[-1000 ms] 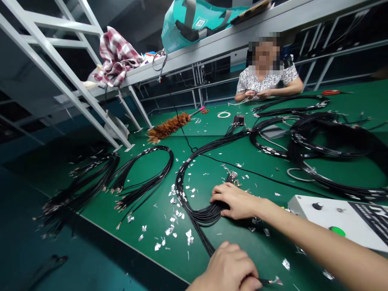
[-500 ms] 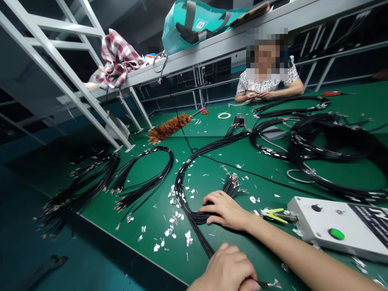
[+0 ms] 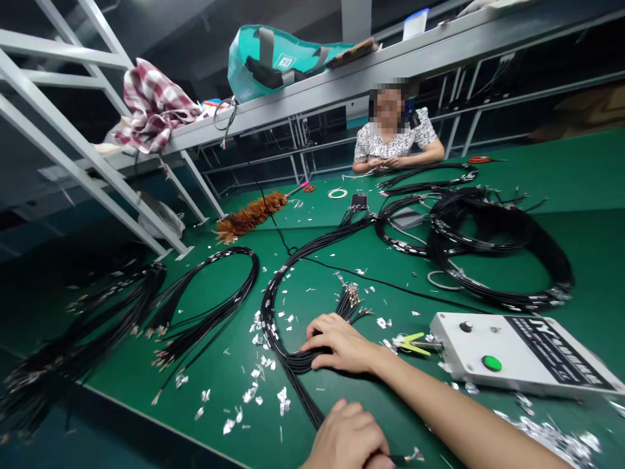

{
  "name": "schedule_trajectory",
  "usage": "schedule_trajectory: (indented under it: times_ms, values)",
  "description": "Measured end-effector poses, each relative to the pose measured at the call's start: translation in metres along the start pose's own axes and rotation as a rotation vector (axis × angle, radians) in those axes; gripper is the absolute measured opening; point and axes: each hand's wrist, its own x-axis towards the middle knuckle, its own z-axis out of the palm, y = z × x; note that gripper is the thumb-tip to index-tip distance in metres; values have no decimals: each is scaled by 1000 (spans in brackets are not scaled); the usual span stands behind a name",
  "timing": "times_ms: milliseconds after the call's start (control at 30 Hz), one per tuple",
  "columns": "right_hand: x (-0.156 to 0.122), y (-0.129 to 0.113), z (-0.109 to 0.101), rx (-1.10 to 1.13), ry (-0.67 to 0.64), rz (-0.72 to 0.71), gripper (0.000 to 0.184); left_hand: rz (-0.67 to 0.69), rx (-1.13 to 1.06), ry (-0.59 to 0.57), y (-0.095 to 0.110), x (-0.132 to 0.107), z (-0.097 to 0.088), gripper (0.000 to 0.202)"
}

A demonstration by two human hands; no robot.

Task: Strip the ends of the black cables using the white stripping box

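Observation:
A looped bundle of thin black cables point(image 3: 267, 306) with small silvery bands lies on the green table. My right hand point(image 3: 342, 345), reaching in from the right, curls its fingers and thumb over the near bend of this bundle. Close to the bottom edge, my left hand point(image 3: 349, 438) is closed around the bundle's straight end. Past its thumb a short cable end point(image 3: 413, 454) with bared wires sticks out. The other end of the bundle, a tuft of stripped copper tips point(image 3: 350, 294), rests just beyond my right hand. What lies under both palms is hidden.
Right of my hands stands a white control box point(image 3: 488, 332) with a green button and a yellow-handled tool part point(image 3: 413, 344). More cable coils point(image 3: 508, 296) and bundles point(image 3: 244, 260) lie around, with foil scraps point(image 3: 254, 391). A person point(image 3: 395, 146) sits opposite, near a feather duster point(image 3: 251, 215).
The head view has turned a little to the right, so the scene sits further left and more foil scraps show at lower right. Both hands keep their places on the cables.

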Motion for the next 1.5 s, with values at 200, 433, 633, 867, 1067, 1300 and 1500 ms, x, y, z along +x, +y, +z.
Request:
schedule_trajectory:
  times_ms: [200, 433, 633, 867, 1067, 1300, 1500]
  values:
    - [-1, -7, 2, -38, 41, 7, 42, 4, -3, 40, 3, 2, -5, 37]
    - [12, -31, 25, -282, 45, -19, 46, 110, 141, 118, -11, -2, 19, 51]
    - [35, -21, 22, -370, 3, 14, 25, 141, 246, 275, -6, 0, 29, 50]
    - [44, -10, 14, -324, 10, 38, 21, 56, 241, -84, -2, -5, 19, 43]
    - [38, -27, 23, -323, 60, 126, 21, 14, 199, -211, -2, -2, 15, 39]
    - [45, -35, 35, -334, 42, 166, 18, 20, 182, -235, 2, -2, 19, 38]
    - [47, -34, 29, -284, 63, 210, 19, 39, 170, -229, -3, -2, 22, 43]
